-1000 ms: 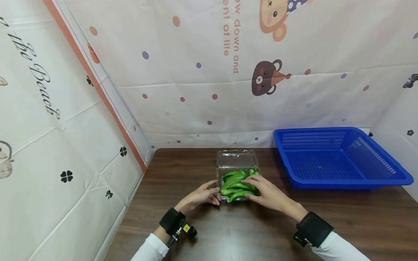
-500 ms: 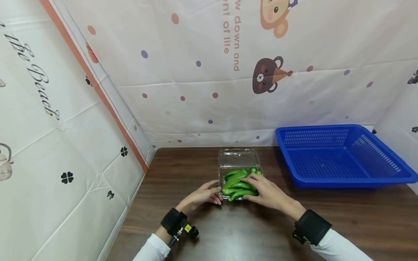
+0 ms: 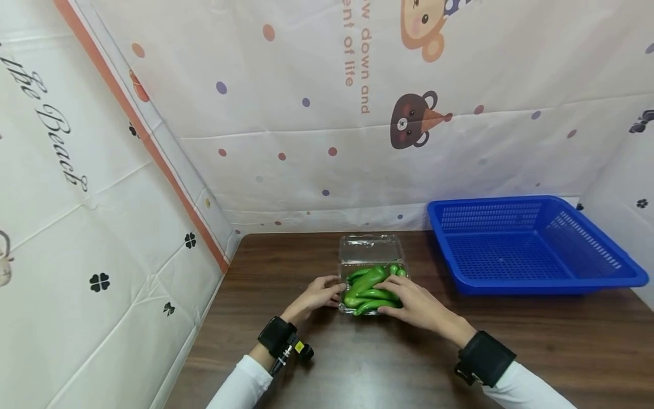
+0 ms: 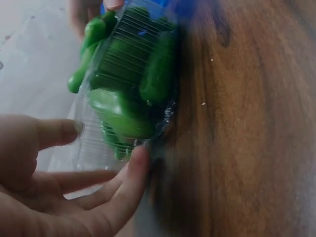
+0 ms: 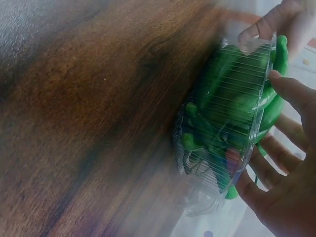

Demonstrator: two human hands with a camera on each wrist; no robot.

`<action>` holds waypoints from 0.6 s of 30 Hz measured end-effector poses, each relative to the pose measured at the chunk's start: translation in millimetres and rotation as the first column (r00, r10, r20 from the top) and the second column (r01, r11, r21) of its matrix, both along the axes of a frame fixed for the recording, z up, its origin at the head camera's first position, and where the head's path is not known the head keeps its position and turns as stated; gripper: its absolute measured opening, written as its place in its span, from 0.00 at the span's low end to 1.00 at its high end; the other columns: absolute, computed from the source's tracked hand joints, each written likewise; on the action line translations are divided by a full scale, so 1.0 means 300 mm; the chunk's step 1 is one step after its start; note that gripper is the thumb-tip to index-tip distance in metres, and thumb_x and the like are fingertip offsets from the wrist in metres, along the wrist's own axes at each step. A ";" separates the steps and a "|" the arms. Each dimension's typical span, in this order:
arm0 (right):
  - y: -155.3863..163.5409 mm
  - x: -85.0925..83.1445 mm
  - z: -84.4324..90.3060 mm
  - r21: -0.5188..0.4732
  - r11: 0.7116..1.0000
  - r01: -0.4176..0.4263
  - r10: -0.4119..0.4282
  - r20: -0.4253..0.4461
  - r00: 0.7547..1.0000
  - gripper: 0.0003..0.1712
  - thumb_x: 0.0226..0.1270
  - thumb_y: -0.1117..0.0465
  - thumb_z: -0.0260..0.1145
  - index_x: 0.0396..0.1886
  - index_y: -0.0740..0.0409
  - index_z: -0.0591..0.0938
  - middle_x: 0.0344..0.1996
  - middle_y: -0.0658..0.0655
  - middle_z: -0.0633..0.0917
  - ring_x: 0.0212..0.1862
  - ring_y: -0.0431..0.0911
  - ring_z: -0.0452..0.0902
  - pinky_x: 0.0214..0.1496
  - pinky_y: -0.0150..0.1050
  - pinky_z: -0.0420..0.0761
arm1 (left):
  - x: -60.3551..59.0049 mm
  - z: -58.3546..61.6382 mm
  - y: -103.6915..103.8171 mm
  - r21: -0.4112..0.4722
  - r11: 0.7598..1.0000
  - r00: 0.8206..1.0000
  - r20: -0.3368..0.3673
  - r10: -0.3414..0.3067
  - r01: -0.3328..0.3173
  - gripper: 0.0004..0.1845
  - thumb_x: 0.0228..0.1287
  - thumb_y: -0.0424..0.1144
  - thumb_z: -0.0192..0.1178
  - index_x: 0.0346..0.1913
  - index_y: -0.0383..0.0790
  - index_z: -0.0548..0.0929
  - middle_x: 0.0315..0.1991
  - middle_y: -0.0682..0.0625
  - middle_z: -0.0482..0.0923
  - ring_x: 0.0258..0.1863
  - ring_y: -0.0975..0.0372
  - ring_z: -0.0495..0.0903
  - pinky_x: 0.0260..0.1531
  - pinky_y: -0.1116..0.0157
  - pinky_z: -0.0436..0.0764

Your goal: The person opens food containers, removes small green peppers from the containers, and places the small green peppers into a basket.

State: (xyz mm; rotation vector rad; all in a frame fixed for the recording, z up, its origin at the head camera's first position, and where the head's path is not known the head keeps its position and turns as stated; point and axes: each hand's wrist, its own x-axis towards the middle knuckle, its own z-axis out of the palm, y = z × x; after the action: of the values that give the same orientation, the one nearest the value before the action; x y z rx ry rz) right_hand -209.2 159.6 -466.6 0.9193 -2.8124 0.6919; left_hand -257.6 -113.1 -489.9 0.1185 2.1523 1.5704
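A clear plastic clamshell box [image 3: 371,249] sits on the wooden table with its lid folded back, away from the person. Long green peppers [image 3: 364,288] fill it, some lying above the rim. At the box's left side is my left hand [image 3: 318,295]; in the left wrist view its thumb [image 4: 61,132] is at the upper edge and other fingertips touch the wall lower down. My right hand [image 3: 421,305] rests over the right part of the peppers with fingers spread. In the right wrist view, its thumb [image 5: 291,94] touches near the rim and one fingertip shows inside the box.
A blue plastic basket [image 3: 516,287] with perforated walls stands to the right, near the back of the brown table [image 3: 286,255]. Printed white sheeting [image 3: 286,182] hangs behind and along the left side.
My left hand has shifted slightly farther back along the box's left side. The right hand stays over the peppers. The head view has moved a little.
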 end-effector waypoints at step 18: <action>0.003 -0.028 -0.017 0.076 0.993 -0.091 0.103 -0.161 0.982 0.26 0.67 0.57 0.74 0.64 0.56 0.81 0.50 0.57 0.86 0.47 0.50 0.86 0.44 0.45 0.89 | 0.006 -0.008 0.007 0.043 0.998 0.993 -0.105 0.051 -0.047 0.17 0.76 0.36 0.59 0.59 0.27 0.83 0.54 0.35 0.85 0.41 0.56 0.90 0.39 0.64 0.91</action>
State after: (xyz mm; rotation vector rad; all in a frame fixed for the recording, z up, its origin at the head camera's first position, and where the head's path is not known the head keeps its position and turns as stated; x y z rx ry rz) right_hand -217.7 160.4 -471.6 1.0787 -2.6751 0.5069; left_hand -255.8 -111.0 -492.3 0.1666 2.2199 1.6711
